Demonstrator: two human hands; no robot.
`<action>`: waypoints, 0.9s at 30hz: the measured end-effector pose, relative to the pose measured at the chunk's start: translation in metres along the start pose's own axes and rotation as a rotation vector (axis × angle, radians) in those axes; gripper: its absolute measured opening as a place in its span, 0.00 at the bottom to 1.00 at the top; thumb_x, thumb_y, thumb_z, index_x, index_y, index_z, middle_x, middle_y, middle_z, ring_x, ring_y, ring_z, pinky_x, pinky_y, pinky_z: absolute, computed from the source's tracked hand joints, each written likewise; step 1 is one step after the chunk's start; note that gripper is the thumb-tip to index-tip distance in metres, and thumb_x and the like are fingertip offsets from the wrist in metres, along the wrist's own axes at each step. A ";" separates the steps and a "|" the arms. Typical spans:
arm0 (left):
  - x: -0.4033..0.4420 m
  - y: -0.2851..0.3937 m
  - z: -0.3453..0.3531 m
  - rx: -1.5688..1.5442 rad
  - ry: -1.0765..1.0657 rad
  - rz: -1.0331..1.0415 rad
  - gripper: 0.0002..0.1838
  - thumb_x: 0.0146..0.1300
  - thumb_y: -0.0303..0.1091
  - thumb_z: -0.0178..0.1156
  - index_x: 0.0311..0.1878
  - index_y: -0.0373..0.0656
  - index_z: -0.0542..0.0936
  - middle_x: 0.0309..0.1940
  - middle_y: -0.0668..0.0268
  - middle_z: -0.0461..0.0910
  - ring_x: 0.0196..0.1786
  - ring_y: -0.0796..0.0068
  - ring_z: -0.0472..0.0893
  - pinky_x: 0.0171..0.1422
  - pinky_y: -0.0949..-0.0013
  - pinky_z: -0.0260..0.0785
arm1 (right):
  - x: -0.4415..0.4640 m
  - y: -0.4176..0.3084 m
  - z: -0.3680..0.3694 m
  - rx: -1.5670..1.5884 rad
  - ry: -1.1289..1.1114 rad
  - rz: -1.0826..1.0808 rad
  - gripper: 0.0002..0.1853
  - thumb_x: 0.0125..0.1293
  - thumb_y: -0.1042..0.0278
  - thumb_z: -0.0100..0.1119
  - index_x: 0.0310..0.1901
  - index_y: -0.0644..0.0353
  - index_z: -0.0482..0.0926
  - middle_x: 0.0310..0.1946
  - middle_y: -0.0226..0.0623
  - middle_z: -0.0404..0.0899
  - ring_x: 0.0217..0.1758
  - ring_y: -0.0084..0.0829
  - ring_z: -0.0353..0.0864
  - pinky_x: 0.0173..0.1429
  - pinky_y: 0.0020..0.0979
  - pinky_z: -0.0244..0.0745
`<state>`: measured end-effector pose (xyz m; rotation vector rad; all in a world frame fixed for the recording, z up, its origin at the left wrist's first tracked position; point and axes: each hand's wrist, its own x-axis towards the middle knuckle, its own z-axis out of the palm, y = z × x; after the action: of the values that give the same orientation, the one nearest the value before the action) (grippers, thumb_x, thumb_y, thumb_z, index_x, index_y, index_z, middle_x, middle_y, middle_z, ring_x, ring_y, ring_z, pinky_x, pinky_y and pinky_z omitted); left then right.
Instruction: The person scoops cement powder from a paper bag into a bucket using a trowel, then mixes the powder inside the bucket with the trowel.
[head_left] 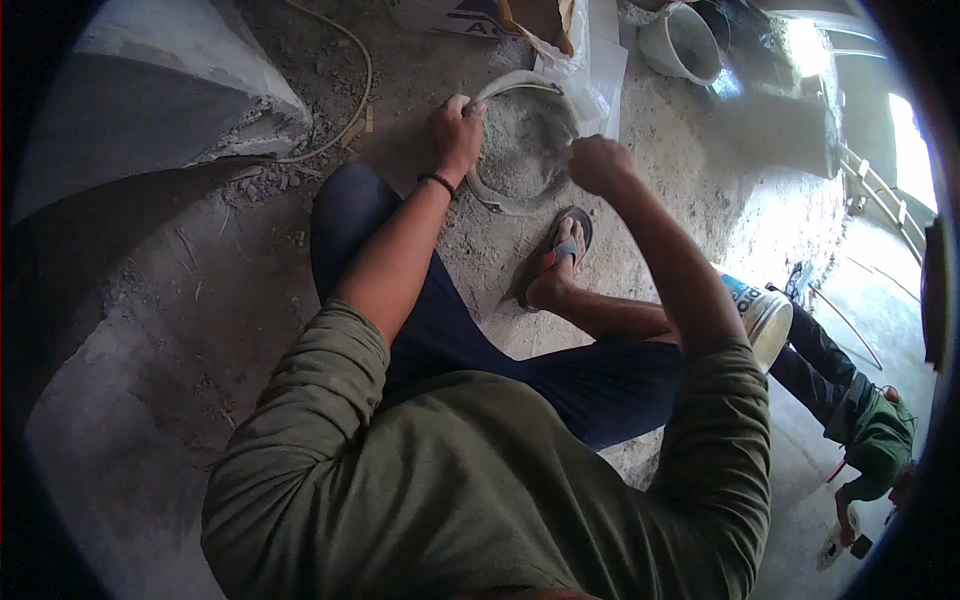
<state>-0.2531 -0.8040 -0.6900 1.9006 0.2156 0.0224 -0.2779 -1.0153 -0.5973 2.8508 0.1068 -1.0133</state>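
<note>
A round, pale-rimmed tub sits on the dusty ground in front of me. Grey, crumbly cement-like mix fills its inside. My left hand grips the tub's rim on the left side, fingers closed over the edge. On the opposite side, my right hand is closed in a fist at the rim. Whatever that fist holds points into the mix, but it is too blurred and covered to name.
A grey bucket stands beyond the tub, near clear plastic and a carton. A concrete block and a hose lie left. A labelled bucket stands right; another person is farther right.
</note>
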 end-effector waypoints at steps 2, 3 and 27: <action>-0.001 -0.001 0.000 0.036 -0.032 0.004 0.15 0.59 0.40 0.60 0.33 0.34 0.78 0.28 0.50 0.79 0.35 0.51 0.80 0.40 0.58 0.69 | 0.000 -0.016 0.012 0.050 -0.066 0.026 0.15 0.58 0.62 0.54 0.41 0.62 0.82 0.42 0.47 0.83 0.46 0.47 0.83 0.50 0.43 0.78; -0.001 -0.001 -0.001 0.054 -0.046 0.004 0.15 0.59 0.40 0.60 0.34 0.34 0.78 0.28 0.50 0.80 0.36 0.51 0.80 0.40 0.58 0.69 | 0.007 -0.016 0.034 0.063 -0.027 -0.032 0.15 0.58 0.62 0.52 0.37 0.64 0.83 0.38 0.51 0.83 0.43 0.44 0.84 0.47 0.43 0.78; 0.025 -0.011 -0.047 0.419 0.165 0.245 0.17 0.61 0.37 0.60 0.51 0.40 0.76 0.46 0.53 0.77 0.55 0.50 0.73 0.60 0.53 0.63 | 0.003 0.001 -0.005 0.310 0.284 -0.205 0.15 0.54 0.64 0.57 0.43 0.59 0.80 0.40 0.51 0.81 0.45 0.49 0.81 0.51 0.45 0.76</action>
<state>-0.2354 -0.7522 -0.6867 2.3362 0.1016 0.3225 -0.2723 -1.0156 -0.5957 3.3118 0.2956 -0.6993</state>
